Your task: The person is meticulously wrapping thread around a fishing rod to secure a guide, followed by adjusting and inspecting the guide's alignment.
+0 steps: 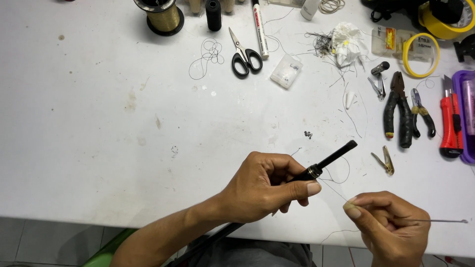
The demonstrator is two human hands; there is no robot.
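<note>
Nearest the onlooker's edge of the white table (99, 148), the person's right hand (391, 230) has thumb and forefinger pinched together on a fine thread (334, 189), and a thin metal needle-like rod (438, 221) sticks out sideways past the knuckles of the same hand. Just left of those fingertips, the left hand (264, 185) is closed around a slim black rod (329, 159), thumb pressed flat along it just below a gold band (313, 171); the rod's free end points up and away from the fingers, and its long lower part runs down past the wrist and off the table.

The thread runs taut between the two pinches, and it looks thin enough that a sharp tug could snap it or pull it off the rod. If the left thumb eases, the rod could roll and any winding near the band might loosen. The needle's point is well out to the side, so a careless sweep of the right hand could catch a sleeve or knock the small gold clip (387, 162) lying just beyond the fingers.

Farther off lie black-handled pliers (400, 111), small cutters (421, 112) and a red utility knife (450, 126); beyond the left hand, black scissors (245, 53), a loose coil of thread (210, 54) and a gold spool (161, 15). Stray thread ends scattered about could tangle with the working line.
</note>
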